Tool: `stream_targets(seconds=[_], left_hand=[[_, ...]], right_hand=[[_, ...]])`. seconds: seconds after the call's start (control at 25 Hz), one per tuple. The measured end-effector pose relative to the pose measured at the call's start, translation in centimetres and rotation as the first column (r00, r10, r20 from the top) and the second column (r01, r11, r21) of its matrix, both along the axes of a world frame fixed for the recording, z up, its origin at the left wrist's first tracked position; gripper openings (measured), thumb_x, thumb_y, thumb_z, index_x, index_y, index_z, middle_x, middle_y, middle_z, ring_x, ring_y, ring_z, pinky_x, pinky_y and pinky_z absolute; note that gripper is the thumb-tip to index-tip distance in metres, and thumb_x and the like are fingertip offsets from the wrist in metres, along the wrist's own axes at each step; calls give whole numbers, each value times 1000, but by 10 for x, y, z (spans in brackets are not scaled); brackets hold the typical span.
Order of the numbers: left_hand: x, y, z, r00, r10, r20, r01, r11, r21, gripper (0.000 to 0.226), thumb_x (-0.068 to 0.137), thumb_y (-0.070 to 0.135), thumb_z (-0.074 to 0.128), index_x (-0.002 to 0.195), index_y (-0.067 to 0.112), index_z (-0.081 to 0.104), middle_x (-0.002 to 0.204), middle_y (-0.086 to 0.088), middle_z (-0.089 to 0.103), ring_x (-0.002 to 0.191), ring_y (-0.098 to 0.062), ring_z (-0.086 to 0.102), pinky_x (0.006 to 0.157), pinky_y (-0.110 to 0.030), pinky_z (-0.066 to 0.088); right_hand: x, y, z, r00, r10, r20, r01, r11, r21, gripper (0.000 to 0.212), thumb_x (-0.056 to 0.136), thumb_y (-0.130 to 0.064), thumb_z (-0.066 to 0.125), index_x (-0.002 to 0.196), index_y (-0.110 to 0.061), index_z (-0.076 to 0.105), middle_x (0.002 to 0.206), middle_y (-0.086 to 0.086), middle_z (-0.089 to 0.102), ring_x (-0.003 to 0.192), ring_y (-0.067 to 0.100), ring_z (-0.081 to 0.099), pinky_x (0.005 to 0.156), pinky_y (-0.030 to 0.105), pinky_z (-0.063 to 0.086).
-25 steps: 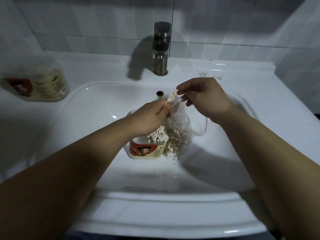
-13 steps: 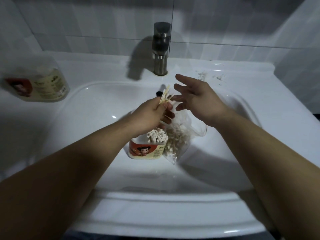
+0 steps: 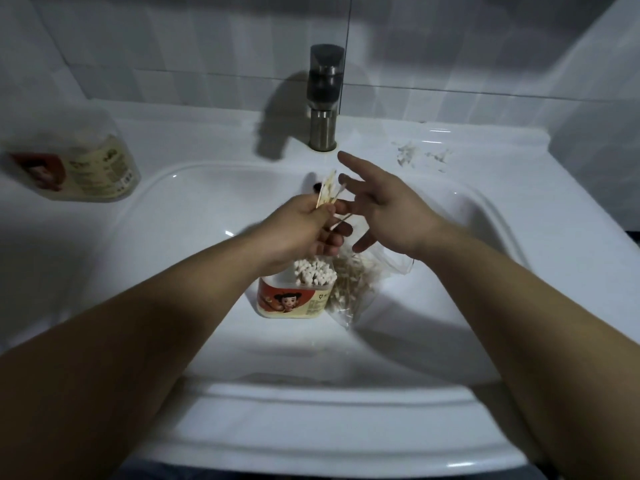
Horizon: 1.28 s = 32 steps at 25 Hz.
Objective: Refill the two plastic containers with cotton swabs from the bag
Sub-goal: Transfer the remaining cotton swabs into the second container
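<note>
**Swabs held high over the basin**

The left hand [image 3: 304, 225] has a small bunch of cotton swabs [image 3: 327, 190] above the sink [image 3: 194, 237], grip narrow round the sticks. The right hand [image 3: 388, 211] is just beside it, grip wide, fingers spread, holding nothing. Below, an open container [image 3: 291, 303] stands in the basin with white tips packed inside. The clear bag [image 3: 356, 282] of swabs lies against its right wall. A second container [image 3: 79, 171], blurred, sits on the worktop [image 3: 554, 202] at far left.

container label [image 3: 294, 303] print too small, far container label [image 3: 104, 171] blurred, nothing legible
</note>
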State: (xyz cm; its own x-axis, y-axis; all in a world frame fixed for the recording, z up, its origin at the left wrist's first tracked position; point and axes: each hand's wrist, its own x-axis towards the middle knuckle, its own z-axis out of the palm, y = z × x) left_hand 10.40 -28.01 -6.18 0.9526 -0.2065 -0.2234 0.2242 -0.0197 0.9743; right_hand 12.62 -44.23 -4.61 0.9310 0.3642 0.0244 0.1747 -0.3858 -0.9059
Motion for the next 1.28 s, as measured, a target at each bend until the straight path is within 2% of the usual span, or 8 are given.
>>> stream_targets(seconds=[0.12,0.28,0.56,0.8,1.0,1.12,1.2,1.28], left_hand=[[-1,-4,-4,999,-46,-26,47,999,24,22,111,15,39,108,8,60,74,0,53,57,-8,48,55,-22,49],[1,-1,-3,997,-16,-77,16,1000,1,22,110,15,39,109,10,60,68,4,49,55,-8,42,53,-23,45],[3,4,-6,988,-142,-62,146,987,63,14,110,17,37,104,12,48,63,4,43,53,-11,41,56,-29,38],[3,3,-1,989,-110,-98,114,993,38,15,106,8,37,99,16,48,63,3,38,48,-8,35,49,-24,41],[3,3,-4,992,-91,-83,96,993,69,16,109,22,40,99,17,50,60,7,34,49,-8,31,50,-24,33],[4,3,-7,993,-92,-73,99,990,101,9,107,22,43,101,18,48,58,9,38,49,-9,34,52,-28,30],[5,5,-6,997,-69,-45,74,989,128,11,109,23,42,108,17,50,59,8,42,49,-10,38,50,-27,33],[6,7,-5,999,-45,-11,46,982,183,15,110,26,39,112,16,51,64,3,49,49,-11,45,48,-26,36]], right_hand=[[0,3,-4,999,17,38,-15,997,-70,65,104,2,36,154,-39,33,124,-4,55,95,8,59,58,36,63],[6,0,-6,989,-40,142,47,998,-47,49,103,-3,46,148,-23,50,140,0,57,97,13,69,74,39,64],[3,1,-6,987,46,153,-30,994,-101,43,102,-1,47,140,-17,56,107,-18,67,89,1,69,83,29,60],[6,2,-9,993,82,80,-76,994,-73,47,100,4,46,143,-13,55,151,-3,51,123,15,61,94,37,59],[4,0,-5,992,85,90,-76,992,-98,52,96,7,43,141,-15,58,126,-2,69,105,10,69,87,33,60],[3,-4,5,967,-108,229,134,986,-101,39,95,-3,47,119,-21,71,99,-9,76,83,-2,70,71,19,57],[4,-11,15,919,-242,310,306,935,-179,32,91,-8,48,100,-22,76,81,-6,76,56,-8,60,49,7,41],[6,-17,18,928,-249,278,344,860,-376,31,88,-10,48,89,-18,78,73,-4,75,47,-6,56,43,8,38]])
